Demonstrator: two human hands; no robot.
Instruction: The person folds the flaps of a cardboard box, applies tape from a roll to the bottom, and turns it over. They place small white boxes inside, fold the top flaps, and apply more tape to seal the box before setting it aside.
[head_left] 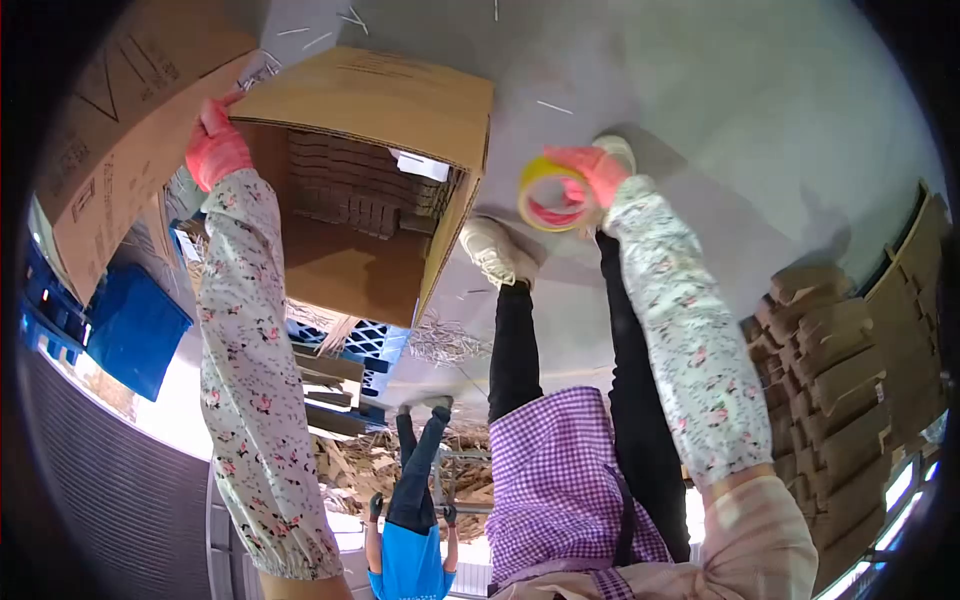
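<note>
My left hand (218, 150), in a pink glove, is closed at the upper left corner of an open cardboard box (370, 95), on the edge of its flap. My right hand (600, 172), also gloved in pink, grips a roll of yellow tape (537, 190), with fingers through its ring. The tape is to the right of the box and apart from it. Inside the box are stacked brown cardboard pieces (345, 180) and a white paper slip (422, 165). Where the tape's loose end lies I cannot make out.
Another large printed carton (130, 130) stands at the left, near a blue bin (137, 330). A blue pallet (370, 345) shows by the box. Cardboard stacks (830, 360) line the right. A person in a blue shirt (412, 565) stands near piled cardboard scraps. Paper shreds litter the floor.
</note>
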